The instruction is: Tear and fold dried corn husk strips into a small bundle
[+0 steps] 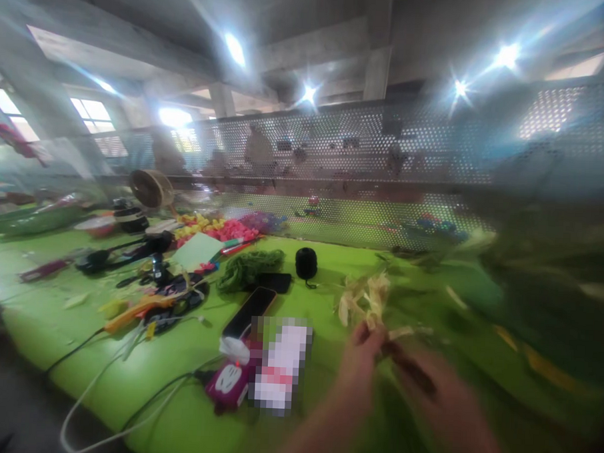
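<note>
A bunch of pale yellow, crinkled strips [378,293], like dried corn husk, stands up from the fingertips of my left hand [360,359]. Those fingers are pinched together round its base. Close on the right, my right hand [447,393] is blurred, its fingers curled along a dark brown, stem-like piece [414,370] that runs back from the bunch's base. Blur hides whether that piece is joined to the strips. A black spool of thread [306,263] stands just beyond my left hand, a strand trailing from its foot.
On the green tabletop [317,434] lie a phone [251,311], a purple tissue pack [230,380], green yarn [250,267] and an orange glue gun [138,311] with cords. Pink and yellow pieces [222,230] are heaped behind. A perforated screen [336,141] borders the far edge; a dark green mass fills the right.
</note>
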